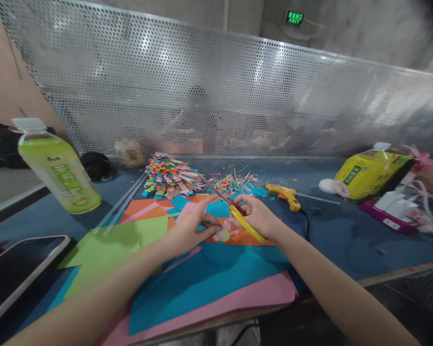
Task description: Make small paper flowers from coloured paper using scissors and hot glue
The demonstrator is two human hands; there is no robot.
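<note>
My right hand (pixel 257 217) is closed round the handles of a pair of scissors (pixel 246 225) with yellow grips. Their metal blades point up and to the left, past the fingertips of my left hand (pixel 192 225). That hand rests over the paper sheets, index finger stretched toward the blades, thumb and the other fingers drawn together. What they pinch, if anything, is too small to make out. Right at the thumb tip lies a small round paper piece (pixel 222 235), pink with a green rim. Pink scraps surround it on an orange sheet (pixel 254 237).
Behind my hands stand a cone of folded paper strips (pixel 168 175) and a heap of colourful clippings (pixel 234 183). A yellow glue gun (pixel 284 194) lies to the right. Bottles (pixel 59 168) flank both sides, and a phone (pixel 19 269) is front left. A perforated metal screen (pixel 223 91) closes the back.
</note>
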